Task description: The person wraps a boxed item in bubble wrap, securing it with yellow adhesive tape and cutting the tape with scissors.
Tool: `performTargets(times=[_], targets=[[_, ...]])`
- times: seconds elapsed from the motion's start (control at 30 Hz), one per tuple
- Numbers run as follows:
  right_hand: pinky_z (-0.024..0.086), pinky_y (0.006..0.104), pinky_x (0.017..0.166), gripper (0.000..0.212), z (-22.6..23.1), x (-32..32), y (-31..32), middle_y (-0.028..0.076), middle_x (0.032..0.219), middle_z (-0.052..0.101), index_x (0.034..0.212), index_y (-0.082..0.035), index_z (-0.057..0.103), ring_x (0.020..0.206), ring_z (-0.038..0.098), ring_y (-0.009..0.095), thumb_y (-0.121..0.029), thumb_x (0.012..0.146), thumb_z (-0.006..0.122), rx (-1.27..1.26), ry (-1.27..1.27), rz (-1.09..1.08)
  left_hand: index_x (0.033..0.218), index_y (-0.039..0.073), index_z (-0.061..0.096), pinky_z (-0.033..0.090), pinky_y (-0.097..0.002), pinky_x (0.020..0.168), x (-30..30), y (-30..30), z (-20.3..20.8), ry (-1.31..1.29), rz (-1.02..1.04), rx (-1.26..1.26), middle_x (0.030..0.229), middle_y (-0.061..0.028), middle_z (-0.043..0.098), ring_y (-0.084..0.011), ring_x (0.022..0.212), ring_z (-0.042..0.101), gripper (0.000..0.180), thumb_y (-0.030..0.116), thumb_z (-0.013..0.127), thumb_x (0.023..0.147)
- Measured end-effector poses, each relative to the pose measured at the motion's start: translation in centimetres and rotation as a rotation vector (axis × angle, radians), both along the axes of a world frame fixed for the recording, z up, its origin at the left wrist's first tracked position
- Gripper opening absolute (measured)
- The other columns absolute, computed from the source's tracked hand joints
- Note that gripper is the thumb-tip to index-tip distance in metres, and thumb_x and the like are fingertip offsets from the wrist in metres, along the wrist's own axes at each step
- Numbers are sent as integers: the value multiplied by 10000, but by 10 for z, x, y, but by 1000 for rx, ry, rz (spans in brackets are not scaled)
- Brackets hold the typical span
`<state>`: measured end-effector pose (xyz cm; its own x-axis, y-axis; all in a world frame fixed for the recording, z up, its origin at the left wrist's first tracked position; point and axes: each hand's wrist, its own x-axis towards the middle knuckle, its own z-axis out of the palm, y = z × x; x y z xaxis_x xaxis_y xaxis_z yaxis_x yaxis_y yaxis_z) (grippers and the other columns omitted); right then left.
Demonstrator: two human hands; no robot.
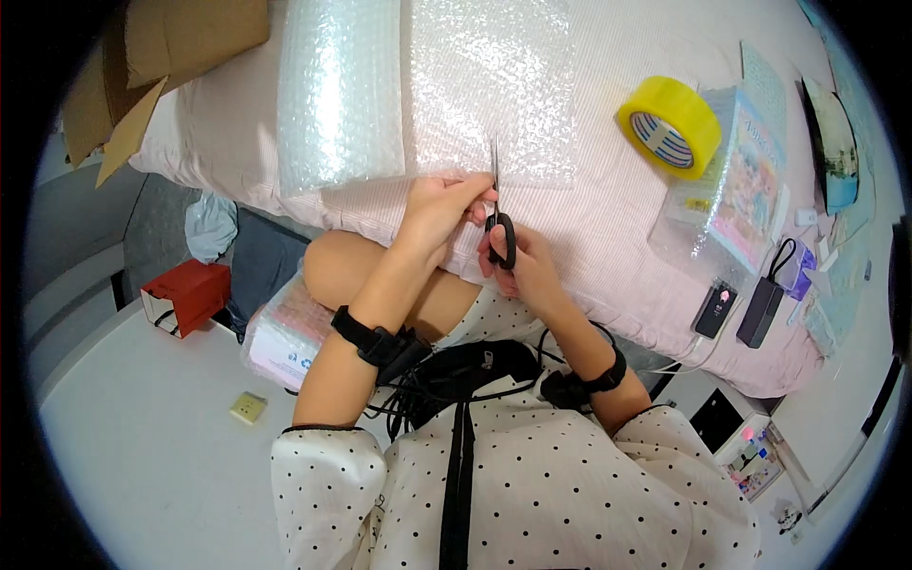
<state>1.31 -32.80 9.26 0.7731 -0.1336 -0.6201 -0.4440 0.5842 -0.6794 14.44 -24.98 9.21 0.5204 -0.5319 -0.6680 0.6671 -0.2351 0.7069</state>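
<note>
A roll of bubble wrap [340, 95] lies on the pink striped bedding, with a flat sheet of bubble wrap [489, 71] unrolled to its right. My left hand [446, 204] pinches the near edge of that sheet between thumb and fingers. Close beside it, my right hand [522, 266] grips the black handles of a pair of scissors [503, 237]. The scissor blades point away from me, over the sheet's near edge just right of my left fingertips. Whether the blades are fully closed is hard to make out.
To the right stands a big yellow roll of tape [670, 126] by a plastic-wrapped picture package [746, 185]. A black power bank [760, 312] and a small black device [714, 310] lie near the bed's right edge. Far left is a cardboard box [190, 43]; a red box [187, 296] sits below.
</note>
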Motion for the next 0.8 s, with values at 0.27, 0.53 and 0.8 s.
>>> performTargets(times=[0.27, 0.53, 0.8], targets=[[266, 204, 360, 350, 7, 6, 1, 28, 640, 555, 865, -41, 566, 420, 390, 45, -387, 908, 532, -64, -37, -45, 732, -31, 640, 420, -219, 520, 4, -1, 5, 62, 3, -6, 633, -58, 601, -100, 533, 523, 152, 98, 641, 812], [291, 206, 386, 328, 6, 6, -6, 5, 621, 545, 854, -48, 586, 451, 415, 48, -371, 906, 557, -64, -12, -15, 693, 37, 634, 366, -215, 505, 0, 0, 4, 7, -11, -30, 568, -17, 564, -88, 522, 507, 211, 190, 631, 837], [256, 194, 352, 427, -7, -5, -3, 33, 651, 558, 918, -43, 559, 398, 373, 40, -469, 908, 526, 19, -111, -31, 814, 40, 596, 426, -225, 510, 5, -1, 5, 193, 37, -194, 676, -42, 596, -113, 523, 524, 155, 179, 586, 882]])
